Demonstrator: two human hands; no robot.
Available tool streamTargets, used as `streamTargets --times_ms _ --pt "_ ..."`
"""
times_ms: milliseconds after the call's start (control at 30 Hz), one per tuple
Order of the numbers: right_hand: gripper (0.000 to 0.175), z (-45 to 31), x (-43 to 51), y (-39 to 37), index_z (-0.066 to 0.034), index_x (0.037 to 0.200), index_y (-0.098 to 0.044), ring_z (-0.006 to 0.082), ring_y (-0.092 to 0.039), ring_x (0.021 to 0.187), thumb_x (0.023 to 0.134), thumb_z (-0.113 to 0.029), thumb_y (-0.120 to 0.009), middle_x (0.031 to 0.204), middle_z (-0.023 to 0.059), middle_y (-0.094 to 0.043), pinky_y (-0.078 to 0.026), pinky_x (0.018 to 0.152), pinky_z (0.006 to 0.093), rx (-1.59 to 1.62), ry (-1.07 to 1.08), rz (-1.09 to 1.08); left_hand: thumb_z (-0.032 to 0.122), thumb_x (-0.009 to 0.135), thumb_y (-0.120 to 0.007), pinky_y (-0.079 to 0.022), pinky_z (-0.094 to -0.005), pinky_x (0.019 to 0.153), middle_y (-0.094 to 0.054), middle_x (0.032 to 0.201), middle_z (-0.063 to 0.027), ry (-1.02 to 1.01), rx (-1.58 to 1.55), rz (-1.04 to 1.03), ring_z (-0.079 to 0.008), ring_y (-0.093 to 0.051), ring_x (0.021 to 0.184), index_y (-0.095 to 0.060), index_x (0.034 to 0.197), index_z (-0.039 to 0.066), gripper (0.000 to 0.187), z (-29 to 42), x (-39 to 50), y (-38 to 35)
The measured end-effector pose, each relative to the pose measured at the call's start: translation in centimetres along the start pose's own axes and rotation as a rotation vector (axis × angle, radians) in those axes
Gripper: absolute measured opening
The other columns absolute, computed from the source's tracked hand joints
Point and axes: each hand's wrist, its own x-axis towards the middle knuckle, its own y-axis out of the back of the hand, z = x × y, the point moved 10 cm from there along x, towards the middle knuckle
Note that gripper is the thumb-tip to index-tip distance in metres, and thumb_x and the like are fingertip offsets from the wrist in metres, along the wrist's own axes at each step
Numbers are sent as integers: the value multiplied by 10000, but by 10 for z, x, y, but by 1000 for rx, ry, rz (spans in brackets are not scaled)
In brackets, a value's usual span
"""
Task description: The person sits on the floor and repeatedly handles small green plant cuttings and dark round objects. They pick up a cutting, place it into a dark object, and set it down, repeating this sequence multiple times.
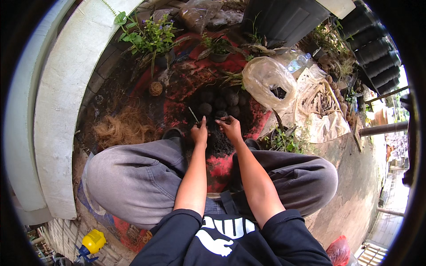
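My left hand (199, 132) is closed around a thin pale rod (193, 113), whose free end points up and to the left. Close beside it, my right hand (230, 127) has its thumb and forefinger drawn together. Something small and dark may be between those fingertips, but I cannot make it out. Several dark, soil-covered balls (205, 108) lie grouped just beyond both hands. Loose black soil (222, 143) is heaped below my hands on a red sheet (218, 166), between my bent legs.
Brown coconut fibre (124, 127) lies to the left, with a fibre-wrapped ball (155, 88) beyond it. Potted plants (156, 36) stand at the back. To the right are a clear plastic bag (266, 81), a soiled sack (319, 106) and a plastic bottle (299, 62). A yellow sprayer (94, 241) sits behind left.
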Motion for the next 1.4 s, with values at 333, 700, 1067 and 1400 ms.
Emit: streamTargets --times_ms 333,700,1067,1400 --pt "227 -72 -25 -41 -45 1000 -740 274 -719 900 778 -96 -743 922 166 -726 -536 784 344 -470 417 -72 542 832 -739 -488 -309 626 -621 931 -25 164 -209 -258 -130 -594 836 -630 1054 53 549 2 -14 -21" --pt "246 -62 -15 -27 1 1008 -734 205 -702 800 823 -160 -759 864 133 -735 -528 738 316 -362 330 -105 307 889 -732 -485 -284 548 -595 847 -2 110 -340 -368 -122 -574 681 -599 996 92 275 15 -18 -30" --pt "269 1 0 -16 -44 1172 -646 108 -584 833 945 -186 -666 1008 -1 -644 -496 719 268 488 -139 -91 228 880 -708 -486 -271 544 -610 813 -6 128 -571 -369 -142 -602 662 -656 1047 140 195 27 -21 -31" --pt "207 -12 3 -31 -54 1129 -653 102 -577 804 969 -182 -629 947 -7 -645 -455 686 262 451 -141 -114 379 900 -712 -525 -313 619 -659 915 -29 87 -612 -294 -154 -655 782 -635 1046 94 330 36 -24 -28"
